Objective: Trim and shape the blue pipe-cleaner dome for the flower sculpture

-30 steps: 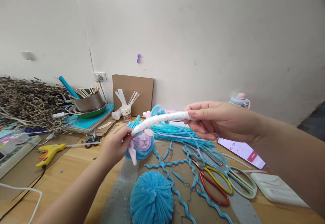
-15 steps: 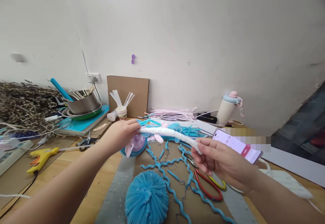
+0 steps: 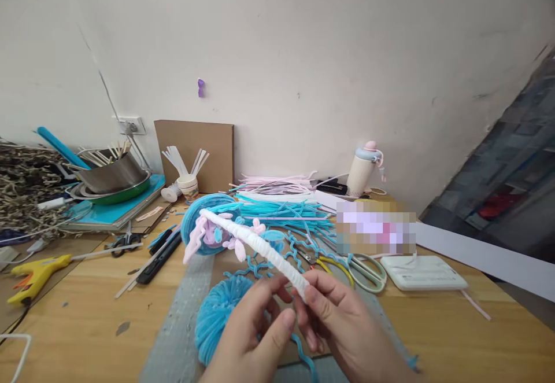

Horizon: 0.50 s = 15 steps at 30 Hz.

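A white fuzzy-wrapped rod slants up and away to the left from my hands. My right hand pinches its near end between thumb and fingers. My left hand is beside that end, thumb apart from its half-curled fingers; whether a fingertip touches the rod is hard to tell. Pale pink petal-like pieces show along the rod. At its far end is a round blue piece with a lilac middle. A fluffy blue ball sits behind my left hand, partly covered by it.
Blue fuzzy stems lie behind, with pink stems beyond. Green-handled scissors and yellow-handled pliers lie to the right, near a white power bank. At left are a yellow glue gun and a metal pot.
My left hand has let go of the rod's far end and come down beside my right hand. The rod now tilts up leftward, its near end drawn closer. The view has shifted too.
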Tool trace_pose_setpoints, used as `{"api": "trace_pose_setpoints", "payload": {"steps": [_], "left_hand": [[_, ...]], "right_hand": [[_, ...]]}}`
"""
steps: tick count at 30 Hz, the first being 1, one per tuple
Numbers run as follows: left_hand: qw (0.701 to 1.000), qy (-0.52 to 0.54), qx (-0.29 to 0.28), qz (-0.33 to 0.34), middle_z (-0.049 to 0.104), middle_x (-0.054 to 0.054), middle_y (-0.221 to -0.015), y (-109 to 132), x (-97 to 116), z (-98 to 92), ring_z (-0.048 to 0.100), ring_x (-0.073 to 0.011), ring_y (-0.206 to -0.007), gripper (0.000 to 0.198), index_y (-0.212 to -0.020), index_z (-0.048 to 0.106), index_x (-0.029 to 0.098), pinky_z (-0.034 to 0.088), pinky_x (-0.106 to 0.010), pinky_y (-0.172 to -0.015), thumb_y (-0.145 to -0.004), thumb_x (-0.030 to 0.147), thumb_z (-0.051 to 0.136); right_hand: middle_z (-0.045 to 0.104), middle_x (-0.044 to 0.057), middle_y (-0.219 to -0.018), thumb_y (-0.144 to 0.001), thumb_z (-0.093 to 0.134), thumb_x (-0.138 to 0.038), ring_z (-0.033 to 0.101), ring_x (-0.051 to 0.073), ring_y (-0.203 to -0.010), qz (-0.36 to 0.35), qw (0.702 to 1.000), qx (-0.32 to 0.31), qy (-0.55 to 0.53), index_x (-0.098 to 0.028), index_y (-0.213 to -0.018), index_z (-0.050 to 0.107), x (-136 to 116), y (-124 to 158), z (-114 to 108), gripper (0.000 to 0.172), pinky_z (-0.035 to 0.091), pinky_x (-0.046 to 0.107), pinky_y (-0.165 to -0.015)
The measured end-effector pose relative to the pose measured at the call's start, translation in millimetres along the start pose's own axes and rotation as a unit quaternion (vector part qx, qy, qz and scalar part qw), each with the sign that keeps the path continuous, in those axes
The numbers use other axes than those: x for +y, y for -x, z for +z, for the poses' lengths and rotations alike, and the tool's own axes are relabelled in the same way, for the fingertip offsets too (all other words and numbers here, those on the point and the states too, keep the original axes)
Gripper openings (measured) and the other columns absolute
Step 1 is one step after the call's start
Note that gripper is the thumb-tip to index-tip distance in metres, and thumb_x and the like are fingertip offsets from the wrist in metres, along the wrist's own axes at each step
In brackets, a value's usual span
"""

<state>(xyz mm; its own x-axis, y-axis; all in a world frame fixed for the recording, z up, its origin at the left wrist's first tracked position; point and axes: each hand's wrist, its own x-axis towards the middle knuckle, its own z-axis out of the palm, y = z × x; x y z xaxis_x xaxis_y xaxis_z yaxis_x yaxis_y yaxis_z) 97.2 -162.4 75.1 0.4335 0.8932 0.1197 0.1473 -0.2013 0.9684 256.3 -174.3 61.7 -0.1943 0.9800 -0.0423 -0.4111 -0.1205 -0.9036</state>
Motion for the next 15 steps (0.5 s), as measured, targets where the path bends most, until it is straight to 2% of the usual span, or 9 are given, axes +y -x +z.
{"api": "trace_pose_setpoints", "payload": {"steps": [2,4,6,9,15], "left_hand": [[0.994,0.095,-0.011,-0.059,0.069,-0.009,-0.090,-4,-2,11.1,0.064,-0.0174,-0.066,0.048,-0.124,0.058,0.021,0.054,-0.031,-0.062,-0.085,0.049,0.051],[0.978,0.169,-0.031,-0.118,0.067,-0.004,-0.072,-5,0,15.7,0.060,-0.0139,-0.051,0.052,-0.125,0.056,0.020,0.052,-0.028,-0.052,-0.086,0.053,0.047],[0.965,0.207,-0.034,-0.157,0.058,0.002,-0.054,-3,2,17.4,0.056,-0.0116,-0.042,0.054,-0.121,0.059,0.017,0.047,-0.023,-0.043,-0.086,0.056,0.046],[0.958,0.225,-0.032,-0.175,0.047,0.006,-0.043,3,3,18.7,0.054,-0.0105,-0.038,0.053,-0.113,0.062,0.015,0.043,-0.018,-0.038,-0.084,0.057,0.049],[0.951,0.245,-0.041,-0.183,0.057,0.002,-0.047,7,4,18.7,0.058,-0.0113,-0.040,0.054,-0.108,0.065,0.015,0.043,-0.016,-0.037,-0.083,0.060,0.047]], "right_hand": [[0.054,-0.004,-0.060,-0.085,0.059,-0.048,0.046,0.004,-0.043,-0.003,1.000,-0.008,-0.001,-0.015,-0.080,0.057,7,5,7,0.034,0.033,0.017,-0.043],[0.052,-0.004,-0.057,-0.085,0.058,-0.051,0.047,0.005,-0.043,0.002,1.000,-0.024,0.001,-0.014,-0.080,0.057,15,10,12,0.037,0.034,0.017,-0.043],[0.053,-0.003,-0.056,-0.087,0.054,-0.053,0.050,0.006,-0.045,0.016,0.999,-0.046,0.002,-0.014,-0.081,0.058,21,13,14,0.040,0.036,0.018,-0.044],[0.057,0.000,-0.061,-0.087,0.049,-0.058,0.053,0.007,-0.048,0.031,0.997,-0.069,0.007,-0.013,-0.081,0.059,28,16,13,0.046,0.037,0.018,-0.044],[0.055,0.001,-0.058,-0.085,0.044,-0.066,0.050,0.006,-0.045,0.037,0.994,-0.079,0.059,-0.013,-0.079,0.058,26,19,16,0.055,0.032,0.016,-0.040]]}}
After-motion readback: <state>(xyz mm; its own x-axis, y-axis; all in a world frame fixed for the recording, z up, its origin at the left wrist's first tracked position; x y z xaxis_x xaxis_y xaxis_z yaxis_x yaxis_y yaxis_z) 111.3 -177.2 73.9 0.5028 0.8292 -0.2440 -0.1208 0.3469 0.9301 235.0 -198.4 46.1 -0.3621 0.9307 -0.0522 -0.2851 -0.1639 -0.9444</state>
